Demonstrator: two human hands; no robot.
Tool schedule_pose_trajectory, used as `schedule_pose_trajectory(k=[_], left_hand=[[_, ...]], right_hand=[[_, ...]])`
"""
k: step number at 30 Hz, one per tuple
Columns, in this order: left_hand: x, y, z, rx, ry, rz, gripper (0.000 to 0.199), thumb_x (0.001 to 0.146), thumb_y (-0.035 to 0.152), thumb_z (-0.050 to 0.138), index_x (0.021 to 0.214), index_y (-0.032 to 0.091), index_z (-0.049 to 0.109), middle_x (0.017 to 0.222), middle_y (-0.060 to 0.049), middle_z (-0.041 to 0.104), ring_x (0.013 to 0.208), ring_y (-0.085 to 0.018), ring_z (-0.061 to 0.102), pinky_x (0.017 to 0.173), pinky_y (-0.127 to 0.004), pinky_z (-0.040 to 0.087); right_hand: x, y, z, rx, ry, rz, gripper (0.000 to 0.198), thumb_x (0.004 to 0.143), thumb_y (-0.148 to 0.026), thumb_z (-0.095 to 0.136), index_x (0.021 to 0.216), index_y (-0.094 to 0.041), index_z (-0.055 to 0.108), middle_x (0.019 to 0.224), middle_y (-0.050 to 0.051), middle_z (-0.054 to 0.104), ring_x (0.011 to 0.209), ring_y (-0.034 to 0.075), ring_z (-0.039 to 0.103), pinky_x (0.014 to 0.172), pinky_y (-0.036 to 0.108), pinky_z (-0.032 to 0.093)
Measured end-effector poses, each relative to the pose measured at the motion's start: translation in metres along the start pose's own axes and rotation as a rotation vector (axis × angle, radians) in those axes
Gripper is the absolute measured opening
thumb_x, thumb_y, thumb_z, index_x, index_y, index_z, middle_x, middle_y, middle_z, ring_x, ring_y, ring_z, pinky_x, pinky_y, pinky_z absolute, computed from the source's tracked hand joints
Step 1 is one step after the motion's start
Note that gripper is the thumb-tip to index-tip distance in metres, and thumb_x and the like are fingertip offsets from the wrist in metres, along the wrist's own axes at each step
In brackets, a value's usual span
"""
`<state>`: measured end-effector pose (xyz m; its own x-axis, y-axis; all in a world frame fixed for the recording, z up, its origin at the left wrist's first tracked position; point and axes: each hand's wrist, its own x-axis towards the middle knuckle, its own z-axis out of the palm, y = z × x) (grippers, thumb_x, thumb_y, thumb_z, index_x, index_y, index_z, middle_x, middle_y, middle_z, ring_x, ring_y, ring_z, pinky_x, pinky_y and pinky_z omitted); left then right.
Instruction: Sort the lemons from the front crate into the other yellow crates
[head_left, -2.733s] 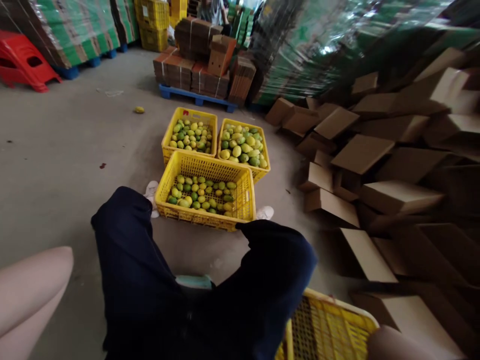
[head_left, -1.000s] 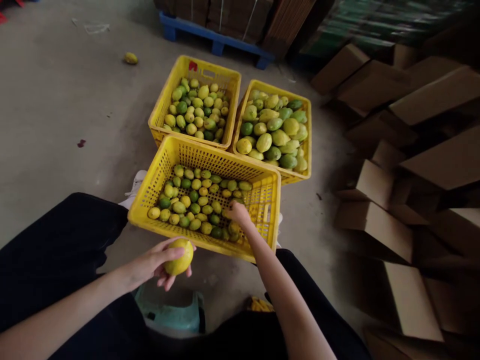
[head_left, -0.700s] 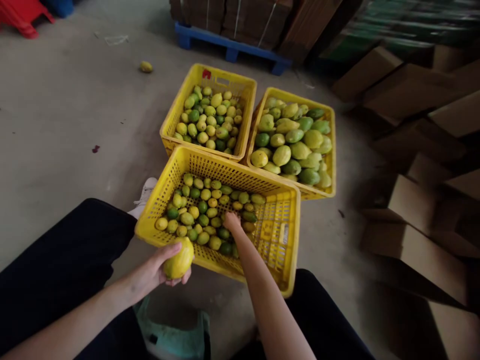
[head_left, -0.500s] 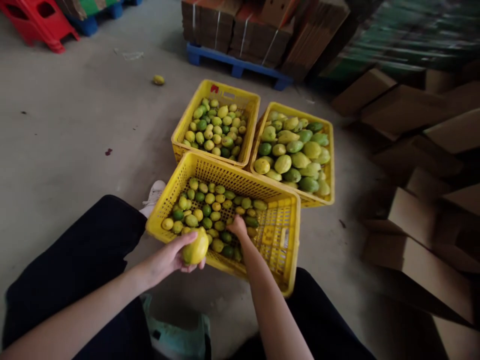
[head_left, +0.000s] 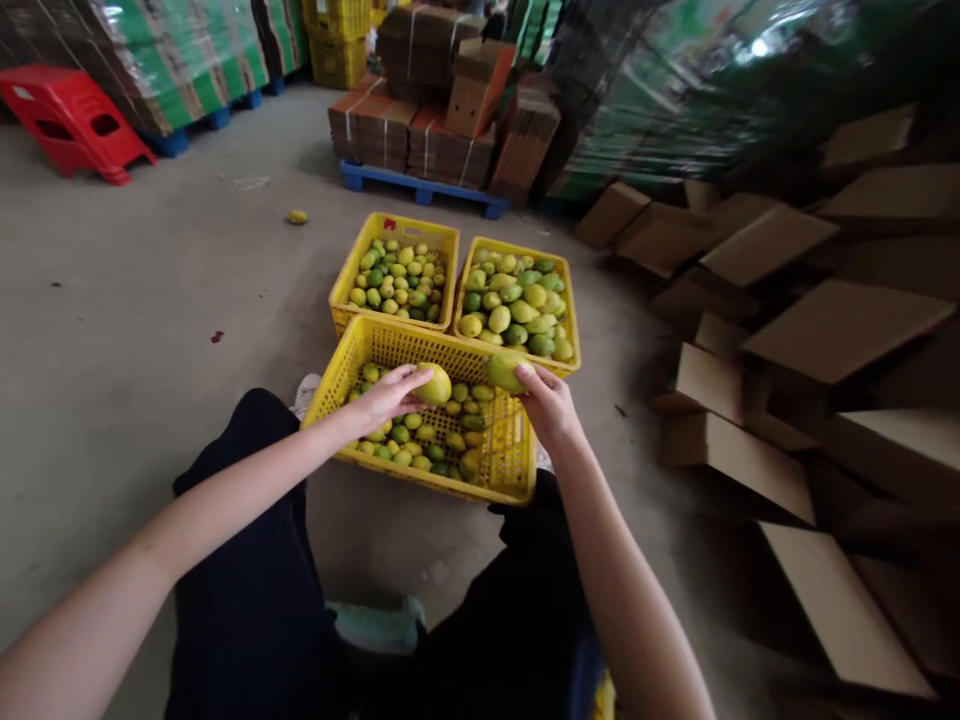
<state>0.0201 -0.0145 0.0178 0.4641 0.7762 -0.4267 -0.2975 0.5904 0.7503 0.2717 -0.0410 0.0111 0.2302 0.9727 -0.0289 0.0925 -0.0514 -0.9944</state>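
Observation:
My left hand (head_left: 397,394) is closed around a yellow lemon (head_left: 434,385), held above the near yellow crate (head_left: 517,470). To its right, my right hand (head_left: 549,400) grips a greener lemon (head_left: 504,371) between thumb and fingers, over the crate's far right part. Many yellow and green lemons (head_left: 425,433) lie loose inside the near crate, with bare slatted floor showing at its right end. Behind it stand two more yellow crates: the left one (head_left: 337,300) holds smaller lemons, the right one (head_left: 574,335) larger ones. My forearms and hands hide part of the near crate's contents.
Opened cardboard boxes (head_left: 847,330) are heaped along the right. Bundled flat cartons sit on a blue pallet (head_left: 424,190) at the back. A red plastic stool (head_left: 75,120) stands far left. One lemon (head_left: 297,217) lies on the floor. A teal stool edge (head_left: 379,625) shows between my knees.
My right hand has risen out of the near crate with a greenish lemon. My left hand has moved forward over the crate, keeping its yellow lemon. The view has tilted up.

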Motion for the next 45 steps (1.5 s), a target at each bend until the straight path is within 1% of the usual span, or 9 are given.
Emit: schedule_pose_trajectory(k=[4, 8, 11, 18, 24, 31, 39, 42, 45], left_hand=[[0.01, 0.008, 0.009, -0.089, -0.083, 0.069, 0.027, 0.074, 0.016, 0.077, 0.097, 0.012, 0.066, 0.1, -0.01, 0.074, 0.098, -0.021, 0.07, 0.104, -0.04, 0.049], [0.013, 0.004, 0.01, -0.188, -0.06, 0.125, 0.029, 0.065, 0.013, 0.079, 0.093, 0.012, 0.069, 0.098, -0.007, 0.074, 0.106, -0.022, 0.069, 0.108, -0.033, 0.046], [0.009, 0.011, 0.014, -0.114, -0.085, 0.227, 0.036, 0.063, 0.02, 0.084, 0.095, 0.014, 0.07, 0.1, -0.005, 0.073, 0.109, -0.023, 0.066, 0.105, -0.033, 0.047], [0.007, 0.023, 0.017, 0.121, -0.045, 0.433, 0.068, 0.053, 0.019, 0.092, 0.113, 0.022, 0.061, 0.109, -0.002, 0.068, 0.103, -0.019, 0.063, 0.098, -0.033, 0.048], [0.012, 0.006, 0.015, 0.266, -0.077, 0.494, 0.06, 0.059, 0.025, 0.09, 0.108, 0.023, 0.054, 0.11, -0.002, 0.062, 0.1, -0.02, 0.065, 0.091, -0.035, 0.052], [0.013, 0.001, 0.02, 0.484, -0.061, 0.555, 0.058, 0.06, 0.025, 0.089, 0.106, 0.023, 0.055, 0.11, -0.004, 0.061, 0.088, -0.018, 0.064, 0.08, -0.034, 0.055], [0.011, 0.0, 0.013, 0.875, -0.012, 0.876, 0.044, 0.07, 0.019, 0.083, 0.11, 0.022, 0.064, 0.116, -0.009, 0.067, 0.113, -0.026, 0.06, 0.103, -0.045, 0.046], [0.008, 0.001, 0.012, 0.838, -0.023, 0.856, 0.044, 0.071, 0.02, 0.083, 0.111, 0.024, 0.067, 0.121, -0.009, 0.065, 0.116, -0.026, 0.059, 0.098, -0.042, 0.051], [0.008, 0.002, 0.013, 0.648, -0.008, 0.65, 0.051, 0.064, 0.028, 0.089, 0.111, 0.022, 0.07, 0.12, -0.01, 0.064, 0.109, -0.026, 0.063, 0.084, -0.037, 0.058]], right_hand=[[-0.01, -0.007, 0.013, 0.407, 0.0, 0.008, 0.044, 0.064, -0.052, 0.078, 0.097, -0.025, 0.068, 0.095, 0.004, 0.071, 0.084, 0.021, 0.066, 0.069, 0.033, 0.054], [-0.005, 0.0, 0.034, 0.542, -0.069, 0.021, 0.037, 0.072, -0.051, 0.069, 0.101, -0.029, 0.063, 0.099, 0.003, 0.068, 0.091, 0.022, 0.065, 0.076, 0.038, 0.056], [-0.008, -0.004, 0.041, 0.57, -0.101, 0.046, 0.038, 0.068, -0.042, 0.077, 0.1, -0.028, 0.061, 0.097, 0.002, 0.067, 0.093, 0.023, 0.065, 0.083, 0.041, 0.057], [-0.028, -0.004, 0.049, 0.308, 0.037, -0.063, 0.053, 0.06, -0.032, 0.089, 0.106, -0.027, 0.063, 0.098, 0.0, 0.069, 0.087, 0.02, 0.066, 0.082, 0.038, 0.057], [-0.034, -0.003, 0.053, 0.217, 0.065, -0.252, 0.053, 0.066, -0.031, 0.087, 0.112, -0.028, 0.062, 0.112, 0.002, 0.066, 0.1, 0.022, 0.066, 0.093, 0.042, 0.056], [-0.038, 0.004, 0.051, 0.152, 0.072, -0.334, 0.052, 0.07, -0.029, 0.085, 0.117, -0.029, 0.063, 0.12, 0.004, 0.061, 0.113, 0.024, 0.062, 0.099, 0.045, 0.054], [-0.038, 0.006, 0.048, 0.065, 0.069, -0.438, 0.045, 0.072, -0.024, 0.082, 0.114, -0.03, 0.067, 0.121, 0.005, 0.057, 0.12, 0.025, 0.056, 0.1, 0.043, 0.053], [-0.04, -0.001, 0.045, 0.079, 0.068, -0.423, 0.045, 0.069, -0.024, 0.084, 0.111, -0.029, 0.069, 0.12, 0.004, 0.059, 0.119, 0.025, 0.057, 0.1, 0.042, 0.053], [-0.043, -0.007, 0.042, 0.165, 0.012, -0.221, 0.043, 0.068, -0.032, 0.086, 0.107, -0.027, 0.068, 0.109, 0.003, 0.066, 0.097, 0.021, 0.065, 0.083, 0.037, 0.059]])
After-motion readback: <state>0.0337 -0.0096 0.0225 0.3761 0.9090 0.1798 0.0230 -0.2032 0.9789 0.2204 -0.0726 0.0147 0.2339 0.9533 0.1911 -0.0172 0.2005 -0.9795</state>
